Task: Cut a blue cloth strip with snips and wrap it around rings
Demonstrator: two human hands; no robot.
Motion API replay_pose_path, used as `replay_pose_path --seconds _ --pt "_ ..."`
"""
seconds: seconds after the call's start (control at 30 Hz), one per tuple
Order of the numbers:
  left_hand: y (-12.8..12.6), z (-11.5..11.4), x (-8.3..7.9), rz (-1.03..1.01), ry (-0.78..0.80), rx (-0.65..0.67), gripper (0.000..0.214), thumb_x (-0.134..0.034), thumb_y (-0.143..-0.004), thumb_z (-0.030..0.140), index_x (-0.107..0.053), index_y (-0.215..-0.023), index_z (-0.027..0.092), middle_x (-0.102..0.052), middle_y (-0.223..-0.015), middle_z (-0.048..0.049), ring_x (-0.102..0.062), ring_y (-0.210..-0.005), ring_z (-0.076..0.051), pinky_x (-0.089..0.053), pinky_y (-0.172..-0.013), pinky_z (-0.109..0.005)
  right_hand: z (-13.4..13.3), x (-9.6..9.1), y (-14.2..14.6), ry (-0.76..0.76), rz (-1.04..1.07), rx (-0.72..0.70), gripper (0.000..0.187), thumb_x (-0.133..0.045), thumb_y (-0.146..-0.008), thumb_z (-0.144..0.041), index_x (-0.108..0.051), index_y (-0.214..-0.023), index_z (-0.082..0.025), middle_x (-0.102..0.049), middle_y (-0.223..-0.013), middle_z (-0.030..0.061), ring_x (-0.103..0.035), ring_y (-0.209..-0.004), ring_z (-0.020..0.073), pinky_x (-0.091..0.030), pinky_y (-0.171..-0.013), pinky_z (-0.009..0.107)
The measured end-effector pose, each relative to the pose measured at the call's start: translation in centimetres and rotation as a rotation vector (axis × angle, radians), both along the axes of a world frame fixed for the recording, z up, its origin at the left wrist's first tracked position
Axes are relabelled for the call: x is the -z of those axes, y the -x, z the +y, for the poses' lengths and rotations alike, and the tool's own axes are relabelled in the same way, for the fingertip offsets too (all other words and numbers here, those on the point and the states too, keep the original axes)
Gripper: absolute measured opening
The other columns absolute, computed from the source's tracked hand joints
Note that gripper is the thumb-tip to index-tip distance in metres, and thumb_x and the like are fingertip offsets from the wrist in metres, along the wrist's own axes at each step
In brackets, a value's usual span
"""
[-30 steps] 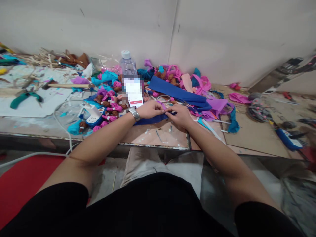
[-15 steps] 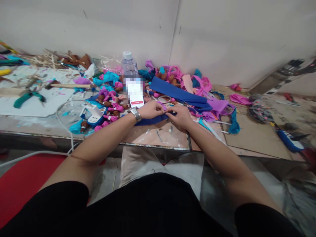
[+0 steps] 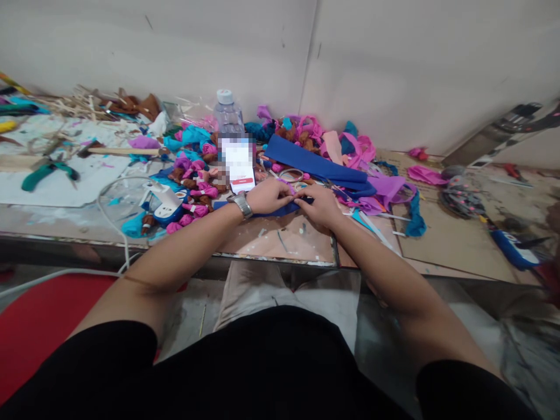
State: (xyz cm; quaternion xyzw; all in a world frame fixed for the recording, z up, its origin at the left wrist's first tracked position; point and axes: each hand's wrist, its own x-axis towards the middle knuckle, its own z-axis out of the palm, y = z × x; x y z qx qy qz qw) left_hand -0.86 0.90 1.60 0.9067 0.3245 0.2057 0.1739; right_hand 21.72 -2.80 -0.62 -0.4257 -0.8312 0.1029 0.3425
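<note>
And here, left hand (image 3: 270,198) and right hand (image 3: 318,205) meet, fingertips bunched at the blue strip (image 3: 280,210) before the smartphone (image 3: 242,182), exact grip impossible to tell; pink bundles (image 3: 206,191) left of the phone look finished, this strip unfinished

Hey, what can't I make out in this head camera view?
In the head view:
Phone screen: upper part pixelated.
Blue fabric: partly covered by the left hand.
Anything held between it and the right hand: too small to tell.
Yellow item: cut off by the left edge.
</note>
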Motion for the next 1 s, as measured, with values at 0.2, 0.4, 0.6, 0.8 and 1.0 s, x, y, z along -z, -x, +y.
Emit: replay_pose_path --seconds 0.2,0.4,0.6,0.8,1.0 --pt "-0.12 -0.37 -0.13 -0.004 -0.084 -0.007 0.031 -0.057 -0.101 0.037 -0.076 -0.088 0.015 -0.074 -0.079 -0.0076 -0.058 -0.069 -0.018 -0.032 -0.065 -0.031 0.10 0.16 0.00 -0.001 0.043 0.017 0.011 -0.071 -0.093 -0.028 -0.081 -0.095 -0.024 -0.083 -0.099 0.0056 -0.073 -0.094 0.0278 -0.053 -0.088 0.041" --pt "-0.12 -0.34 0.07 -0.041 -0.091 0.004 0.033 -0.056 -0.102 0.039 -0.075 -0.087 0.016 -0.076 -0.082 -0.0077 -0.062 -0.071 -0.019 -0.036 -0.068 -0.031 0.15 0.18 0.01 0.010 0.069 0.018 0.013 -0.069 -0.094 -0.030 -0.079 -0.092 -0.022 -0.082 -0.096 0.0049 -0.072 -0.092 0.0263 -0.051 -0.086 0.038" --pt "-0.17 -0.34 0.11 -0.020 -0.122 -0.023 0.031 -0.056 -0.103 0.038 -0.076 -0.092 0.016 -0.077 -0.083 -0.0075 -0.062 -0.071 -0.019 -0.035 -0.068 -0.032 0.26 0.30 0.06 -0.012 0.055 0.018 0.014 -0.065 -0.097 -0.032 -0.075 -0.094 -0.022 -0.078 -0.096 0.0060 -0.067 -0.093 0.0258 -0.048 -0.087 0.039" --pt "-0.35 -0.40 0.23 0.022 -0.192 -0.046 0.030 -0.056 -0.104 0.038 -0.076 -0.095 0.017 -0.077 -0.085 -0.0081 -0.062 -0.072 -0.020 -0.036 -0.069 -0.033 0.13 0.08 0.06 -0.040 0.023 0.045 0.015 -0.063 -0.100 -0.033 -0.072 -0.094 -0.022 -0.077 -0.098 0.0081 -0.062 -0.099 0.0284 -0.046 -0.092 0.043" --pt "-0.51 -0.41 0.40 0.009 -0.194 -0.033 0.029 -0.056 -0.104 0.038 -0.076 -0.097 0.017 -0.078 -0.089 -0.0083 -0.065 -0.075 -0.021 -0.037 -0.071 -0.033 -0.24 -0.04 0.33 -0.001 -0.018 0.117 0.011 -0.063 -0.099 -0.029 -0.071 -0.096 -0.022 -0.075 -0.105 0.0099 -0.059 -0.109 0.0319 -0.043 -0.098 0.049"
